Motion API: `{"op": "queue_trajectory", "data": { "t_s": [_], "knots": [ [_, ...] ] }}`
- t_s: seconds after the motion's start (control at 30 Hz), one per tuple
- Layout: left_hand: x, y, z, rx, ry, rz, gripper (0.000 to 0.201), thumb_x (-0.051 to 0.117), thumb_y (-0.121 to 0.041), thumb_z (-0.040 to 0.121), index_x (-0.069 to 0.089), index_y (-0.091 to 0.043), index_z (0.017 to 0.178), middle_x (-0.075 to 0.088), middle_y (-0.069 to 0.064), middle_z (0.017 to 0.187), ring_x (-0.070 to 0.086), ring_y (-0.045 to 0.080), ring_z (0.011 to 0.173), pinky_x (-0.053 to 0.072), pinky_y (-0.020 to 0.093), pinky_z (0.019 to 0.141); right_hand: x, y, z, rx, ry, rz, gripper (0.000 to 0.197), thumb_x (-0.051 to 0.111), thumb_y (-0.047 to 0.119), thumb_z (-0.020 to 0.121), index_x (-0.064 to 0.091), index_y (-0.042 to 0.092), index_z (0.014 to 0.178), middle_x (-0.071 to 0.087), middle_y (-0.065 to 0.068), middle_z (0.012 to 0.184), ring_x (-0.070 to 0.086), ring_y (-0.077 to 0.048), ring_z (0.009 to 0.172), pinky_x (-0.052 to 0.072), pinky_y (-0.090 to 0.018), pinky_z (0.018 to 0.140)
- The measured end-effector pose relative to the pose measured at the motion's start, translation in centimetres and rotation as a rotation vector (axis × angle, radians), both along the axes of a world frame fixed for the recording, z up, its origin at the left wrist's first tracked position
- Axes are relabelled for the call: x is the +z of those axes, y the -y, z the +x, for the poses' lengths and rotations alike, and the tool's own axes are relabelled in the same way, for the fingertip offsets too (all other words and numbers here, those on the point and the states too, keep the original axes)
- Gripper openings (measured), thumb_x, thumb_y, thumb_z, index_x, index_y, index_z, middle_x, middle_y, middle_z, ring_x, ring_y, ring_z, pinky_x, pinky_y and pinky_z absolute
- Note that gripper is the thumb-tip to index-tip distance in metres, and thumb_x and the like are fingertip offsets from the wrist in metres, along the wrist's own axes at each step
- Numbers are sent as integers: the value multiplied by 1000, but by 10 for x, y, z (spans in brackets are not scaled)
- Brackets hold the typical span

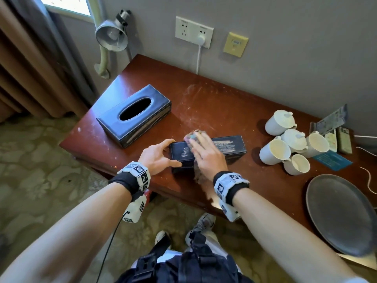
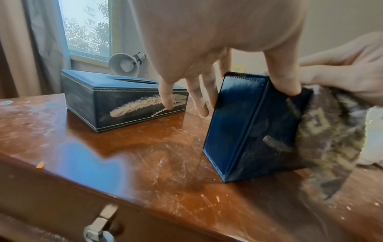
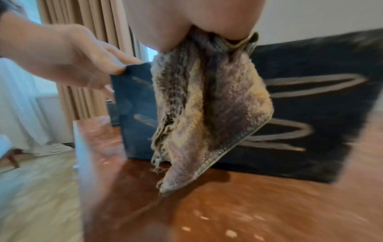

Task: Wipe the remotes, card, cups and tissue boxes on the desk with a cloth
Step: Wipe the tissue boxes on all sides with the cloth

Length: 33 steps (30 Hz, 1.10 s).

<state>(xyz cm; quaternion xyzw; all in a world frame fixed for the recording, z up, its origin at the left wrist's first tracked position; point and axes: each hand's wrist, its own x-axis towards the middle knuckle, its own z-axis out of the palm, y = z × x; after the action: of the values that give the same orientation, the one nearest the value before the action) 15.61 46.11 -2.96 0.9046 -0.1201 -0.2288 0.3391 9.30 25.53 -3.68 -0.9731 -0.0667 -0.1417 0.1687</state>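
A dark blue tissue box (image 1: 226, 147) with pale smears lies near the front of the desk (image 1: 214, 99). My left hand (image 1: 161, 156) grips its left end, thumb on the near face (image 2: 283, 81), fingers behind. My right hand (image 1: 206, 154) lies flat on its top and presses a mottled cloth (image 1: 193, 137) down; the cloth (image 3: 207, 106) hangs over the box's front face (image 3: 311, 106). A second blue tissue box (image 1: 134, 117) stands at the back left with a smear on its side (image 2: 145, 104). Several white cups (image 1: 285, 139), remotes (image 1: 344, 142) and a teal card (image 1: 332, 161) sit at the right.
A grey plate (image 1: 342, 215) lies at the desk's front right corner. White cables (image 1: 367, 178) trail along the right edge. A lamp (image 1: 111, 35) and curtains (image 1: 30, 64) stand left of the desk. A wall socket (image 1: 193, 31) holds a plug. The desktop is dusty and scratched.
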Motion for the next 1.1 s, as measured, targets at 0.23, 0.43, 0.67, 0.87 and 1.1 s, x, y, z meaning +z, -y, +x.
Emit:
{"op": "queue_trajectory", "data": {
  "t_s": [0.23, 0.43, 0.67, 0.87, 1.1],
  "knots": [
    [5, -5, 1, -55, 10, 24, 94, 79, -58, 72, 33, -35, 152, 60, 0, 136, 55, 24, 123, 44, 36, 104, -6, 63, -3, -299, 26, 74, 34, 47, 23, 100, 65, 13, 127, 54, -7, 143, 45, -29, 135, 38, -41, 112],
    [8, 1, 0, -161, 91, 46, 86, 75, -54, 79, 34, -24, 148, 47, -1, 149, 43, 20, 137, 14, 53, 121, -11, -12, -3, -168, 71, 122, 34, 48, 31, 100, 67, 20, 126, 57, -2, 139, 46, -24, 135, 36, -33, 111],
    [13, 3, 3, -127, 44, -30, 73, 81, -42, 75, 45, -26, 135, 56, -6, 131, 52, 19, 119, 20, 56, 117, -5, 30, -8, -147, 19, 72, 36, 45, 30, 101, 64, 20, 129, 53, -1, 144, 42, -23, 139, 32, -31, 114],
    [9, 2, 2, -86, 6, -98, 77, 85, -41, 71, 47, -27, 136, 59, -7, 126, 56, 21, 117, 33, 55, 112, 1, 100, -15, -301, -20, 155, 33, 54, 14, 99, 61, 13, 132, 50, -6, 146, 41, -28, 138, 21, -23, 116],
    [14, 5, 0, -92, 22, -81, 80, 85, -38, 73, 45, -23, 140, 57, -4, 132, 54, 18, 118, 38, 42, 109, -8, 72, -12, -570, 119, 342, 30, 56, 13, 97, 65, 5, 125, 56, -10, 140, 50, -30, 129, 34, -28, 109]
  ]
}}
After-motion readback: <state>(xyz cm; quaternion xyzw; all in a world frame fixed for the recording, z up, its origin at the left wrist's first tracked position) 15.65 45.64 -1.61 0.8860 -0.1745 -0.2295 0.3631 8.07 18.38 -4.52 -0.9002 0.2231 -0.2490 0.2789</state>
